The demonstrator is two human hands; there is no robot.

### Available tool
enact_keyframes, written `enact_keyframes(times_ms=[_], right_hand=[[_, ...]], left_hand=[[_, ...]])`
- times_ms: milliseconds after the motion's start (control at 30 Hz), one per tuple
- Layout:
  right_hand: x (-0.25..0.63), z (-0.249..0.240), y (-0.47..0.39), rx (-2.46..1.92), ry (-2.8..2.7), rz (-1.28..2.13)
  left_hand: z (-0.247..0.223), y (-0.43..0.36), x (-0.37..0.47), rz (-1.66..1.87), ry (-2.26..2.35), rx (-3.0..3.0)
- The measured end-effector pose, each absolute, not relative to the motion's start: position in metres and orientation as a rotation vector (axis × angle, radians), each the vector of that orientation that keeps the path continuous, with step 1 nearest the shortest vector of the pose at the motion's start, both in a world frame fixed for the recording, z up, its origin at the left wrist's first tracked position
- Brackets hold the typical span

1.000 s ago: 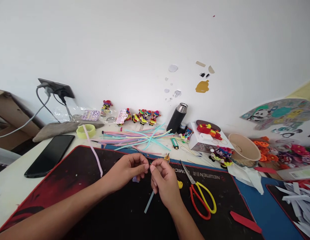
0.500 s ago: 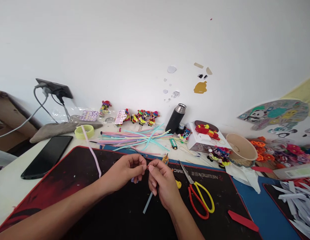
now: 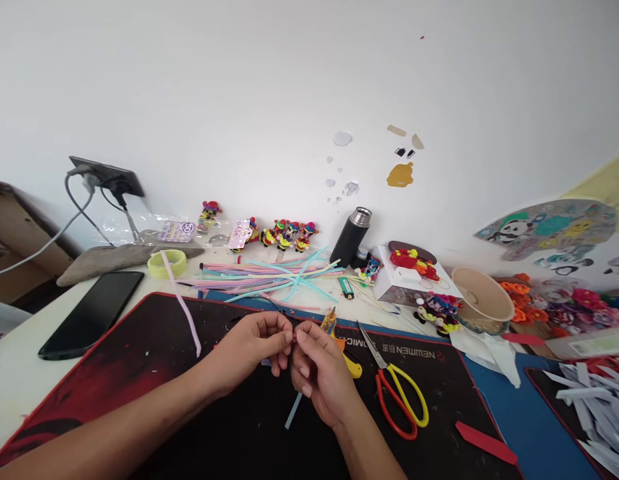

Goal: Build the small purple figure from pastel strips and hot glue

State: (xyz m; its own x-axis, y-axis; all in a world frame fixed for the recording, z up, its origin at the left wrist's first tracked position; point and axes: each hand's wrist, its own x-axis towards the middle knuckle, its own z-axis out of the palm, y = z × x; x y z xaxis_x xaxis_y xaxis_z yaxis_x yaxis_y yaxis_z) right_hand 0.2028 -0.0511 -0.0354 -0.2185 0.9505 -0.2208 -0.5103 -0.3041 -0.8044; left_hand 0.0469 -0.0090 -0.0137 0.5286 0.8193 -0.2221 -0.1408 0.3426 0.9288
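Note:
My left hand (image 3: 262,347) and my right hand (image 3: 322,367) meet over the black mat (image 3: 229,427), fingertips almost touching. Both are pinched around something tiny and reddish, too small to name. Under my right hand a pale blue strip (image 3: 292,411) sticks out toward the front. Behind that hand lies a yellow-handled tool (image 3: 353,367), partly covered by it. Scissors (image 3: 389,373) with one red and one yellow handle lie open to the right. A pale pink fuzzy stem (image 3: 182,303) runs from a yellow-green tape roll (image 3: 168,265) onto the mat.
Behind the mat are many pastel stems (image 3: 269,275), small colourful figures (image 3: 290,235), a black flask (image 3: 352,237) and a white box (image 3: 389,277). A phone (image 3: 92,313) lies left; a red strip (image 3: 485,442), a bowl (image 3: 482,300) and white paper strips (image 3: 596,400) are right.
My right hand has shifted slightly, its lower fingers closer to my left hand. More of the yellow-handled tool shows behind it. The fingertips stay together.

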Motion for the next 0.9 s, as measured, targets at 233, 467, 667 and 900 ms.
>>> enact_keyframes(times_ms=[233, 467, 667, 900], right_hand=[[0.2027, -0.0363, -0.0509, -0.862, -0.708, 1.750], [0.2021, -0.0376, -0.0508, -0.839, -0.682, 1.786], [0.2026, -0.0357, -0.0524, -0.801, -0.637, 1.837], [0.2029, -0.0367, -0.0516, -0.776, -0.624, 1.844]], left_hand=[[-0.0135, -0.0099, 0.0471, 0.731, 0.793, 1.001], [-0.0148, -0.0098, 0.0455, 0.740, 0.793, 1.031], [-0.0128, -0.0118, 0.0480, 0.767, 0.776, 0.941], [-0.0113, -0.0112, 0.0488, 0.797, 0.766, 0.918]])
